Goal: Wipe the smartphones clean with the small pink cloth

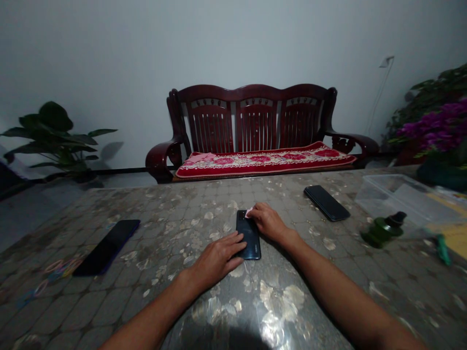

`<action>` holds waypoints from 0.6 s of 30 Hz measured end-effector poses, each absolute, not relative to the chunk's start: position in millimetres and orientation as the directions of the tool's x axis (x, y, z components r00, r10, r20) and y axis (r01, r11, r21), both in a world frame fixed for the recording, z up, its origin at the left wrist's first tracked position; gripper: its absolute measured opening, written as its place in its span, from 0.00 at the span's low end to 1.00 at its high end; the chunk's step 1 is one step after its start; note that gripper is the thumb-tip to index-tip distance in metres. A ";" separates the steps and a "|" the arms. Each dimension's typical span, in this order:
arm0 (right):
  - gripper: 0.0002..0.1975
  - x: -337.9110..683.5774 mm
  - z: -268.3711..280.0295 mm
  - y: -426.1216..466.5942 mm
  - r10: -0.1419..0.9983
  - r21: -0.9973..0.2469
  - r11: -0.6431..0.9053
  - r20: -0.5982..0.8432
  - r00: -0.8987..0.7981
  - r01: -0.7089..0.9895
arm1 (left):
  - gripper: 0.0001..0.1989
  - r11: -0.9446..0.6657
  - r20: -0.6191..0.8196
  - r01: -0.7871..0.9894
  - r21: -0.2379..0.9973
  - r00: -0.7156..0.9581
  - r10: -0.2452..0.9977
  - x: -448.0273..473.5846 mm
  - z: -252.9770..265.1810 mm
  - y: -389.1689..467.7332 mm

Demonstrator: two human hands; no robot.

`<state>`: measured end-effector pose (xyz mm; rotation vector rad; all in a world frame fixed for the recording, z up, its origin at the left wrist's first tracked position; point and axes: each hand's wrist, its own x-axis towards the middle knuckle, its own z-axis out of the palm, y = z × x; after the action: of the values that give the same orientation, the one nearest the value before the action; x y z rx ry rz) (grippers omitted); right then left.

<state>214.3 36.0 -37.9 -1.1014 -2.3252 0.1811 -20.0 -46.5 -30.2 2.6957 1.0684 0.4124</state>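
A dark blue smartphone [250, 245] lies back up on the patterned table, its camera block at the far end. My left hand [221, 253] rests on the phone's near left side, fingers stretched out over the back and thumb apart near the bottom edge. My right hand [268, 221] is closed in a pinch on a small pink cloth [248, 212], pressed against the phone beside the cameras. Most of the cloth is hidden under the fingers.
A black phone [109, 247] lies left beside colored bands [58, 270]; another phone [326, 202] lies right. Farther right stand a green bottle [385, 229], a clear plastic box [404, 199] and purple flowers [438, 124]. A wooden bench [257, 121] stands behind the table [175, 214].
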 end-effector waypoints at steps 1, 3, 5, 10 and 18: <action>0.13 214.3 -37.1 35.0 0.734 -0.350 0.673 0.427 -0.529 0.651 | 0.22 -0.713 0.178 0.636 0.296 0.696 0.695 -20.2 -30.7 -46.3; 0.15 215.6 -34.1 29.5 0.683 -0.357 0.730 0.419 -0.598 0.583 | 0.22 -0.712 0.176 0.636 0.297 0.696 0.696 -20.3 -31.3 -46.2; 0.16 217.4 -31.2 22.1 0.625 -0.361 0.780 0.406 -0.666 0.512 | 0.22 -0.715 0.186 0.631 0.301 0.697 0.693 -20.3 -31.2 -46.5; 0.17 217.8 -33.3 19.1 0.635 -0.367 0.772 0.418 -0.650 0.519 | 0.21 -0.721 0.193 0.627 0.296 0.700 0.688 -20.3 -30.1 -46.7; 0.17 215.0 -36.3 35.3 0.777 -0.414 0.628 0.390 -0.495 0.659 | 0.21 -0.724 0.214 0.626 0.289 0.695 0.686 -21.6 -32.9 -45.5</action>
<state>215.0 35.3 -36.3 -1.1221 -2.3019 0.2832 -21.6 -45.5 -32.9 2.7107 1.0609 0.4587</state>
